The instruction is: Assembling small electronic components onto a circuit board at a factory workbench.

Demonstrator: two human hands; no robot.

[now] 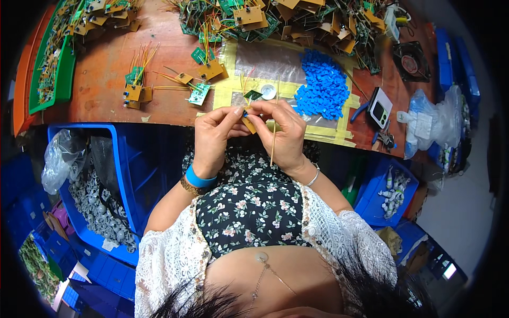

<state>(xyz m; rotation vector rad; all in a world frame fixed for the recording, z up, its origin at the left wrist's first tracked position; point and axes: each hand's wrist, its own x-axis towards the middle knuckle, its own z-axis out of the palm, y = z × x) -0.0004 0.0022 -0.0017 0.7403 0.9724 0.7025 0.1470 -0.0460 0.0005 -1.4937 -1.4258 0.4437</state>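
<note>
- Both hands are up together at the near edge of the table point(106, 79) – left hand point(214, 139) and right hand point(286, 135) pinched shut on one small tan board point(248, 125) held between the fingertips.
- A tiny blue part point(245, 113) sits at the board's top end, right under the left thumb. Looks like it's being seated – can't tell if it's fully in.
- Progress guess: a few finished-looking boards point(135, 95) lie to the left, while a big blue pile of parts point(322, 85) is still waiting, so lots left.
- The board's long axis runs slantwise, top end tipped left and away; its yellow wires point(273, 143) hang straight down toward the lap.
</note>
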